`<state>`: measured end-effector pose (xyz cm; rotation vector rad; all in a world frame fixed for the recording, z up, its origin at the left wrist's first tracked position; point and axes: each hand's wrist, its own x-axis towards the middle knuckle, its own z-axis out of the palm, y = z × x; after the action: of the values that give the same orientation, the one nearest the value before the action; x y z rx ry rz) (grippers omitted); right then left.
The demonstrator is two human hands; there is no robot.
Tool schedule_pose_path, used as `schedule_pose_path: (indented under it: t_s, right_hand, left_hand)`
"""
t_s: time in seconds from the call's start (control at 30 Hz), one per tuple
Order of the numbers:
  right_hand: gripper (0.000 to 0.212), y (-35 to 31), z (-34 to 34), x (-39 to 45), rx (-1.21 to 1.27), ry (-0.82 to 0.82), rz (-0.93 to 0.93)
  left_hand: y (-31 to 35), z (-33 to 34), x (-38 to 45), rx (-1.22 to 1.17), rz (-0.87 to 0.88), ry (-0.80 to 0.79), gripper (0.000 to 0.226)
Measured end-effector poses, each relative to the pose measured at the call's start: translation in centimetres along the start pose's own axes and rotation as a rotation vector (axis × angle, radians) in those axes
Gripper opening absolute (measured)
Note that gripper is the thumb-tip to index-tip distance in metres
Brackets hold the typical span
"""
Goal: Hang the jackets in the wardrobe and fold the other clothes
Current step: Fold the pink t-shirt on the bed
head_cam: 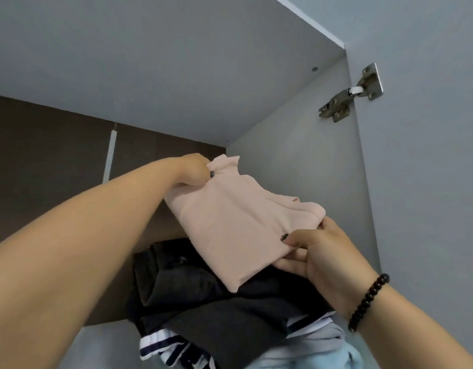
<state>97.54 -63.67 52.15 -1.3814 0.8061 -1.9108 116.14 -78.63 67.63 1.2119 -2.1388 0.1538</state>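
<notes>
A folded pale pink garment [230, 222] is held up inside the grey wardrobe compartment [296, 155], above a stack of folded clothes. My left hand [192, 170] grips its far upper corner. My right hand [318, 251] pinches its near right edge, thumb on top and fingers underneath; a dark bead bracelet sits on that wrist. Under the pink garment lies a dark grey folded piece [203, 296], then a navy-and-white striped piece [160, 344], then light blue and grey fabric [323, 350] at the bottom.
The compartment has a grey ceiling panel [176, 62] close overhead, a dark brown back wall [43, 145] and a grey right side wall. A metal door hinge [349, 94] is fixed at the upper right. The open door panel [429, 129] stands to the right.
</notes>
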Motion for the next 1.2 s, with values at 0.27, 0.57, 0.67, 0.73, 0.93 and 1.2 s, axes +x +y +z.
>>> schedule_pose_path:
  t_s: [0.27,0.57,0.67,0.73,0.93,1.2]
  right_hand:
    - [0.015,0.6,-2.2,0.3,-0.125,0.044,0.22]
    - [0.024,-0.1,-1.1,0.2,-0.182,0.073,0.2]
    - [0.018,-0.9,0.0,0.0,-0.183,0.045,0.131]
    - [0.023,-1.5,1.2,-0.4,-0.14,0.019,0.06]
    - [0.045,-1.0,8.0,-3.4,0.049,-0.147,-0.086]
    - [0.054,9.8,18.3,-14.1,-0.092,-0.397,-0.015]
  left_hand:
    - [0.5,9.8,3.3,0.398,0.004,-0.4,0.036]
    - [-0.7,9.1,0.5,0.298,0.139,-0.087,0.026]
    - [-1.5,6.7,-0.4,0.189,0.135,0.046,0.021]
    - [-2.3,4.4,-1.1,0.117,0.122,0.133,0.022]
    - [-6.8,-3.6,-6.1,0.172,0.016,0.298,0.027]
    - [-17.1,-6.0,-17.8,0.405,-0.273,-0.057,0.019]
